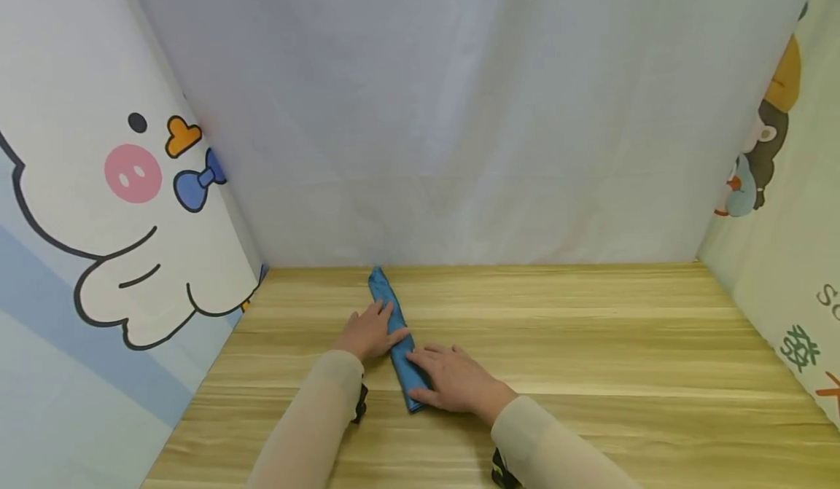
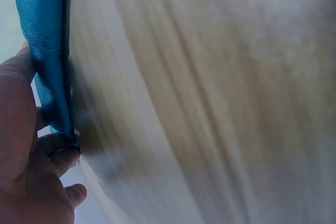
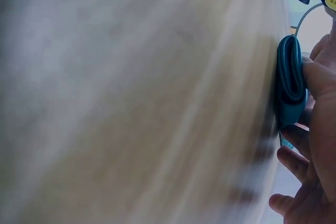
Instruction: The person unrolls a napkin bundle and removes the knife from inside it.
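A blue cloth (image 1: 398, 321), folded into a long narrow strip, lies slantwise on the wooden table with its far tip near the back edge. My left hand (image 1: 369, 332) rests on the strip from the left, fingers on its middle and thumb lower down. Closer to me, my right hand (image 1: 456, 380) touches the near part from the right, fingers and thumb laid on the fabric. In the right wrist view, the cloth's end (image 3: 290, 80) shows several stacked layers beside the thumb. The left wrist view shows the cloth (image 2: 47, 35) along the fingers, its far side hidden.
The wood-grain table (image 1: 590, 343) extends widely to the right. A pale curtain (image 1: 459, 110) hangs behind it, with printed cartoon panels at the left (image 1: 79, 183) and right (image 1: 774, 256). A dark band (image 1: 360, 401) sits on the left wrist.
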Action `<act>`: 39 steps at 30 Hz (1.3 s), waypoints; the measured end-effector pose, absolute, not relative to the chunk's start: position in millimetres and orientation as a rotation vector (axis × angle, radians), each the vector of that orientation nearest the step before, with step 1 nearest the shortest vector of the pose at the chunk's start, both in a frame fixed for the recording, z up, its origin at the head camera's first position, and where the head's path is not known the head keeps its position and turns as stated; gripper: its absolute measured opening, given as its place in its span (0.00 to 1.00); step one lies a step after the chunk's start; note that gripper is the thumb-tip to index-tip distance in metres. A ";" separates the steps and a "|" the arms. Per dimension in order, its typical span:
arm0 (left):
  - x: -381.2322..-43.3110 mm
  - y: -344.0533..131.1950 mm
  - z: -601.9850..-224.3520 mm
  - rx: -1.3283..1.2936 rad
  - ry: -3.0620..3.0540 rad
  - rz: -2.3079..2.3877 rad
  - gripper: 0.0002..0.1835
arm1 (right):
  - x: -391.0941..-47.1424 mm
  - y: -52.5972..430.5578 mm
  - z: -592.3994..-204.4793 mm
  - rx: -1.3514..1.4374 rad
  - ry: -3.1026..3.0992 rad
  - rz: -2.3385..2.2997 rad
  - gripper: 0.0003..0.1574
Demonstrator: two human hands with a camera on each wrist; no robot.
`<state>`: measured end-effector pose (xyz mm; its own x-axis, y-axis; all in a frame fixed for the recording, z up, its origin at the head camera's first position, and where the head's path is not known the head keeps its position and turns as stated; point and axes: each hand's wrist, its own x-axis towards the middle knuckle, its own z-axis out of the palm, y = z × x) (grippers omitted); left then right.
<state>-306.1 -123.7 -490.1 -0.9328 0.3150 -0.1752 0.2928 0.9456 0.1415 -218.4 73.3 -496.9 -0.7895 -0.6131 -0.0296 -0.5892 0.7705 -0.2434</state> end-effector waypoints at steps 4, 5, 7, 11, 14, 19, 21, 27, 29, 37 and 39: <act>-303.0 -123.6 -490.0 0.464 2.910 0.151 0.42 | -217.3 73.9 -496.2 -0.976 2.855 -0.338 0.43; -302.4 -123.6 -490.1 0.466 2.913 0.155 0.42 | -216.8 74.5 -495.6 -0.978 2.855 -0.339 0.43; -301.7 -123.3 -491.1 0.469 2.916 0.156 0.42 | -215.7 75.6 -495.0 -0.986 2.857 -0.334 0.43; -299.6 -123.0 -493.6 0.477 2.926 0.142 0.43 | -213.8 78.0 -495.0 -0.998 2.858 -0.335 0.43; -296.9 -122.4 -494.2 0.478 2.935 0.123 0.43 | -213.1 79.4 -496.3 -1.002 2.850 -0.342 0.43; -291.8 -121.1 -494.8 0.489 2.956 0.102 0.43 | -211.1 82.6 -496.9 -1.015 2.844 -0.356 0.43; -289.5 -120.0 -495.0 0.504 2.966 0.092 0.43 | -209.3 84.8 -497.1 -1.031 2.851 -0.360 0.43; -280.6 -113.6 -496.0 0.546 2.972 0.047 0.44 | -199.3 92.2 -496.9 -1.047 2.838 -0.392 0.43; -278.5 -110.2 -496.5 0.550 2.970 0.031 0.44 | -196.3 94.7 -495.6 -1.033 2.824 -0.405 0.43; -265.3 -102.7 -493.1 0.575 2.998 0.031 0.43 | -184.8 101.1 -489.8 -1.050 2.820 -0.447 0.42; -262.5 -101.7 -493.6 0.580 3.000 0.007 0.44 | -182.0 102.5 -489.9 -1.045 2.817 -0.444 0.42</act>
